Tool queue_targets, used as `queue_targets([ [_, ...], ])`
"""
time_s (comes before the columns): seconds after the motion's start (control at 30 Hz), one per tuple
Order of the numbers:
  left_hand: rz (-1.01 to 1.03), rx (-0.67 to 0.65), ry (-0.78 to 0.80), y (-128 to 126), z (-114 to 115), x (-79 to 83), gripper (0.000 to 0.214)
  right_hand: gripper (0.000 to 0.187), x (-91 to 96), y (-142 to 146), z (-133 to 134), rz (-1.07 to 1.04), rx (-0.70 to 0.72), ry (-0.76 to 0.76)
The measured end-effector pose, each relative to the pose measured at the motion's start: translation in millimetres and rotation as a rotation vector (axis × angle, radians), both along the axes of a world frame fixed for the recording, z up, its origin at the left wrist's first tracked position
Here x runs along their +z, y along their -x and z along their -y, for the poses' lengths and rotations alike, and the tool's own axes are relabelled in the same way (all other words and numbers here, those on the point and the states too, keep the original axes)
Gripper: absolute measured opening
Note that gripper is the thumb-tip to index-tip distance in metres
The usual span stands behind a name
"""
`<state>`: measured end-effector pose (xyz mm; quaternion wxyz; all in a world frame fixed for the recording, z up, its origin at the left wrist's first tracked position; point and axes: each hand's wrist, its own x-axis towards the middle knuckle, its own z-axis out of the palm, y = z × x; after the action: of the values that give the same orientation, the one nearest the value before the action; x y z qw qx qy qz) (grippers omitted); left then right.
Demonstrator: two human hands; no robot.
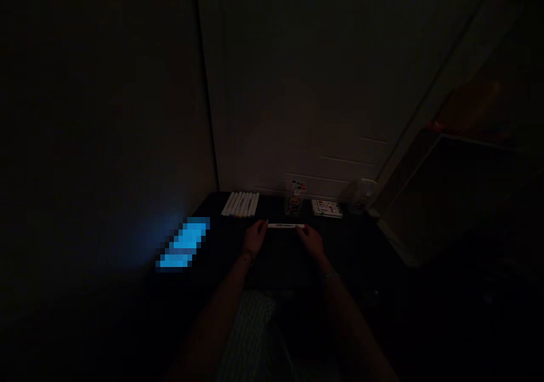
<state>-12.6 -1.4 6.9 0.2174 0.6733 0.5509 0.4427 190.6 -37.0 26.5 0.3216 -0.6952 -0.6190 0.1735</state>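
In the dim light I see a white marker (284, 225) with dark printing along its middle, lying level between my hands. My left hand (255, 236) pinches its left end, and my right hand (311, 240) has its fingers closed on the right end. Beyond my left hand, several similar white markers (240, 204) lie side by side in a row. Past the held marker stands a clear container (294, 199) with coloured-tip pens in it. Farther right lies a flat pack of white markers (327, 208).
A glowing blue, pixelated screen (185, 243) lies at the left of the dark table (280, 268). A clear container (364, 195) stands at the back right, by the wall (272, 115). A dark box-like piece of furniture (437, 200) is at the right.
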Motion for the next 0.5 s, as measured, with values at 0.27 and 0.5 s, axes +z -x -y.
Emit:
queue_targets([
  [0.27,0.015,-0.015,-0.007,0.4,-0.1,0.1,0.040,0.041,-0.6,-0.8,0.1,0.006,0.031,0.013],
  [0.5,0.016,0.003,0.013,-1.0,0.5,1.6,0.040,0.040,2.9,2.0,1.1,-0.010,0.024,-0.002],
])
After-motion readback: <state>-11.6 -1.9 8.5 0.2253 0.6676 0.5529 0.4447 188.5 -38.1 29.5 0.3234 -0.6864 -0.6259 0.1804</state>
